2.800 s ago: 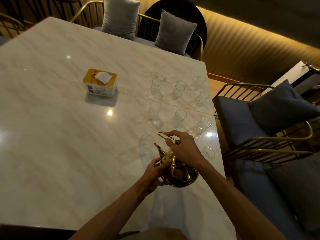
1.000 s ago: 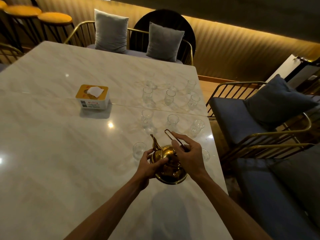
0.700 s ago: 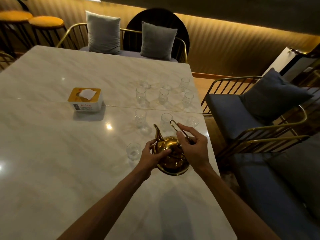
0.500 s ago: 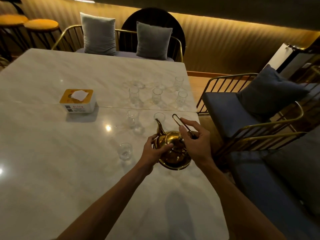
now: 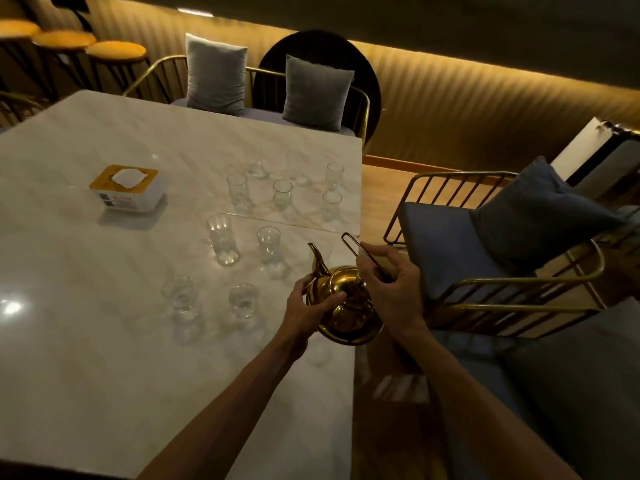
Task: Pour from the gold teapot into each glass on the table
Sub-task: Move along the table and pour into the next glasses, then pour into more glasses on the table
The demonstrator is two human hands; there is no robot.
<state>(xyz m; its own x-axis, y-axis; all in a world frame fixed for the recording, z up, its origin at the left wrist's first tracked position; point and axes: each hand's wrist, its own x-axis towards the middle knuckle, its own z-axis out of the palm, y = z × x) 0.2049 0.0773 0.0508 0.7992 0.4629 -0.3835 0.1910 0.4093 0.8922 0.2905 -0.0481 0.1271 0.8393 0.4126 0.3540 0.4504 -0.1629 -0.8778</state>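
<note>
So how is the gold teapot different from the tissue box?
The gold teapot is round, shiny metal; the tissue box is boxy, with white sides and a yellow top. The teapot is held up by both hands, the left hand against its body and the right hand pinching its thin handle, while the tissue box sits untouched on the marble table. The teapot has a curved spout; the box has a white tissue poking out. Both have golden-yellow colour.

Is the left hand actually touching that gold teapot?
Touching: the head view shows the left hand with fingers curled against the gold teapot.
</note>
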